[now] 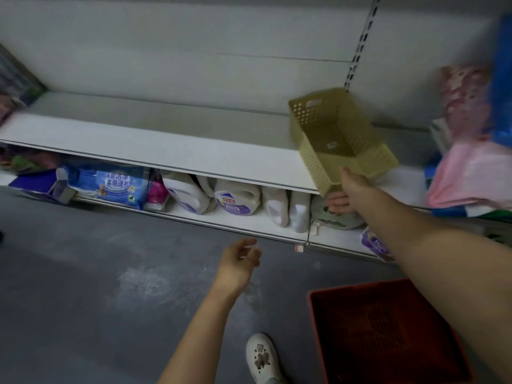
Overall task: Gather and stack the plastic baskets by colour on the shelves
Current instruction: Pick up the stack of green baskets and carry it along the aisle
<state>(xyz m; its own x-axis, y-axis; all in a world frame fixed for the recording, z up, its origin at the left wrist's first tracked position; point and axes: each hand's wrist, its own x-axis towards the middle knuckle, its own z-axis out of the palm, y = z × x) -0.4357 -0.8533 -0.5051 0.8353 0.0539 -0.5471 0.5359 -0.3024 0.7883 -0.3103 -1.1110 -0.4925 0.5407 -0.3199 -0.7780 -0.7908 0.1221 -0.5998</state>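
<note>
White shelving fills the upper view above a grey floor (83, 286). At the far left end of the upper shelf (166, 145) sit blurred packages, too smeared to name. On the lower shelf (235, 220), from its left end — a blue-and-white pack (110, 184) printed with characters, then white detergent jugs (235, 200) lying along the front edge. Lower down, over the floor, the left hand (239, 261) hangs with fingers loosely curled, holding nothing. Below it a white shoe (261, 356) shows at the bottom edge. Toward the right end of the upper shelf the beige basket (338, 139) sits tilted, its near end jutting past the front edge. The right hand (342, 194) holds that near end — thumb on the rim, fingers underneath. An orange basket (388, 333) stands on the floor at lower right. Pink and blue bags (471, 173) crowd the shelf's right end.
</note>
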